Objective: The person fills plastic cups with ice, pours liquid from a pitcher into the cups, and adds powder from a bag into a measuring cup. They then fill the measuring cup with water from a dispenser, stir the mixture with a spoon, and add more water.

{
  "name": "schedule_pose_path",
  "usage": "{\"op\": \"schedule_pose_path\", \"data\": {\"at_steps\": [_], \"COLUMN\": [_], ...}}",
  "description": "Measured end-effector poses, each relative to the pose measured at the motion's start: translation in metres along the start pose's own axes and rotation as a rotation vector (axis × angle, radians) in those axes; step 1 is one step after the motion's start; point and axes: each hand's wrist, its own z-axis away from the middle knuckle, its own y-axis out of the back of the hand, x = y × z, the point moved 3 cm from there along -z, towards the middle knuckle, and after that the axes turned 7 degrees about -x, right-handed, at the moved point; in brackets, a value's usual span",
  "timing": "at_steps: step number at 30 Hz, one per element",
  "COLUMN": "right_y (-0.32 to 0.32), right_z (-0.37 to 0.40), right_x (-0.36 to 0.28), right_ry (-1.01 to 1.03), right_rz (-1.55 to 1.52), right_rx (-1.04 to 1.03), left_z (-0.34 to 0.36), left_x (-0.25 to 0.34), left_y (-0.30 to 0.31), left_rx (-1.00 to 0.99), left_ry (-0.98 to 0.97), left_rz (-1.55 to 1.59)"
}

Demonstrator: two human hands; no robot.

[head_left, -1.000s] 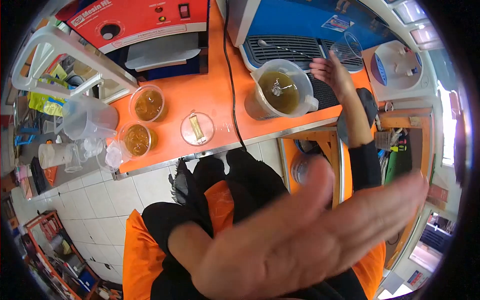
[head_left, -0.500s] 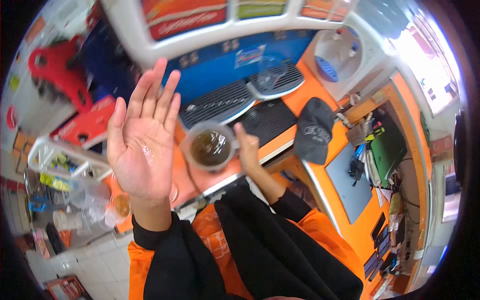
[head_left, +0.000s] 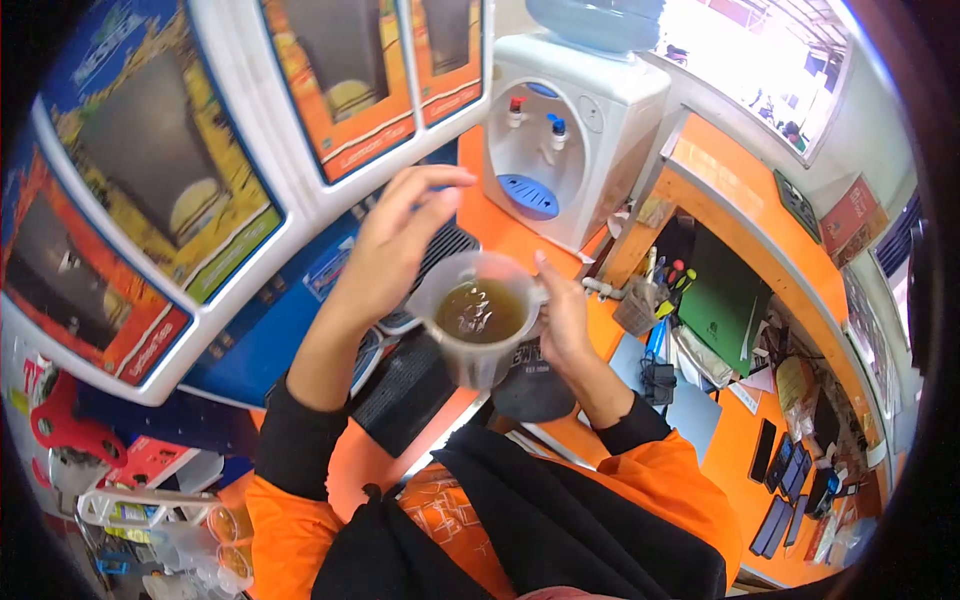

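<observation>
A clear plastic measuring jug [head_left: 474, 364] holds brownish liquid and is held up in front of my body. My right hand [head_left: 566, 318] grips its handle on the right side, thumb pointing up. My left hand [head_left: 398, 238] is raised just beyond and to the left of the jug, its fingers loosely bent and apart with nothing in them. Below the jug, a black cap [head_left: 535, 388] lies on the orange counter, partly hidden by it. A black ridged drip tray [head_left: 405, 385] lies to the left of the cap.
A white water dispenser [head_left: 610, 140] with red and blue taps stands at the back. Drink machine panels [head_left: 170, 150] fill the left. On the right counter are a grey laptop [head_left: 695, 415], several phones [head_left: 785, 470] and a green folder [head_left: 722, 300]. Plastic cups [head_left: 235, 560] sit lower left.
My view has turned right toward the water dispenser. The jug has come up and right with my right hand. My left hand has turned from palm up, with its fingers now bent.
</observation>
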Motion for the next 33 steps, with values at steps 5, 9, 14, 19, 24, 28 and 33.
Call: {"op": "schedule_pose_path", "data": {"at_steps": [5,9,14,19,24,28,33], "right_y": [0.037,0.054,0.066,0.087,0.100,0.092,0.083], "right_z": [-0.071,-0.129,-0.176,-0.228,-0.249,-0.249,-0.245], "right_x": [-0.041,-0.040,-0.028,-0.003,0.015,0.010,0.004], "right_ry": [0.184,0.293,0.292,0.342,0.344,0.400,0.433], "right_rz": [0.064,-0.014,-0.002,0.070,0.011,-0.052,-0.038], "right_rx": [0.098,0.203,0.332,0.443,0.477,0.505,0.551], "left_z": [-0.108,-0.182,-0.219,-0.223,-0.213,-0.207,-0.210], "left_x": [-0.048,-0.106,-0.150,-0.148,-0.152,-0.161,-0.161], "left_y": [-0.046,-0.076,-0.095,-0.094,-0.094,-0.102,-0.099], "left_rx": [-0.040,-0.011,0.015,0.014,-0.019,-0.058,-0.117], "left_ry": [-0.080,-0.138,-0.086,-0.118,-0.180,-0.124,-0.030], "left_rz": [-0.234,-0.498,-0.777,-0.842,-0.985,-1.005,-1.006]}}
